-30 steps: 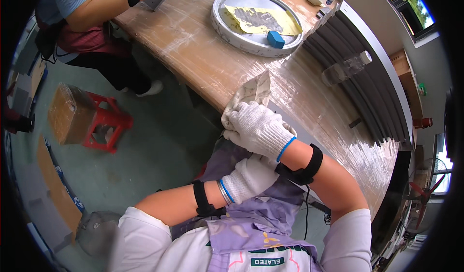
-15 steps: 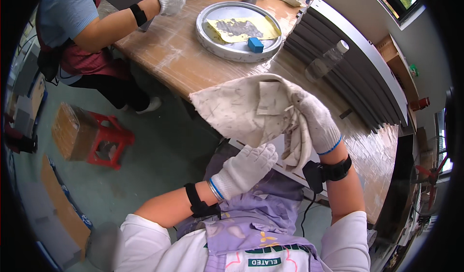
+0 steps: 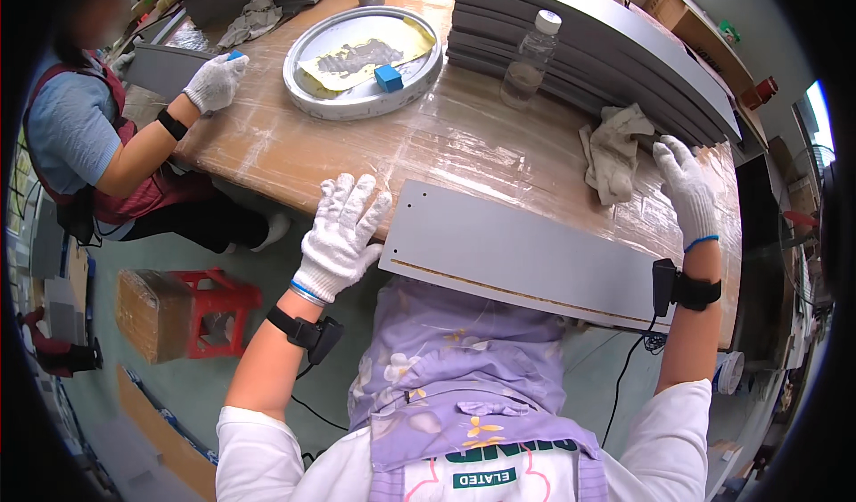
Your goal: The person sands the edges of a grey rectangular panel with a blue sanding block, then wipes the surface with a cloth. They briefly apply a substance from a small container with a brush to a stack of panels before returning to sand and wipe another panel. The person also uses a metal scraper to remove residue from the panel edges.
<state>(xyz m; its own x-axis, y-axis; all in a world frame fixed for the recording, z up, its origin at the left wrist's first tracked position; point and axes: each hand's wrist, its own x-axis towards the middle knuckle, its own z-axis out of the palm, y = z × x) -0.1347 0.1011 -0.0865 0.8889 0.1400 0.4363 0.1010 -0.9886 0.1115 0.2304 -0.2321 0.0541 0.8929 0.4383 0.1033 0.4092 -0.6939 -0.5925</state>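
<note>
A long light-grey panel lies along the near table edge in front of me, with small holes at its left end and a brown groove along its near side. My left hand, in a white knit glove, is open with fingers spread beside the panel's left end; its thumb is close to that edge. Over the table's right part my gloved right hand is open, fingers extended, holding nothing. Just left of it, a crumpled off-white cloth rests on the table beyond the panel.
A round grey tray holds a smeared yellow sheet and a blue block. A clear bottle stands before stacked grey panels. At left a co-worker handles a grey panel. A red stool is on the floor.
The cloth has left my right hand and now lies on the table. Both hands have moved apart, the left up and leftward, the right to the right. The grey panel shows more fully.
</note>
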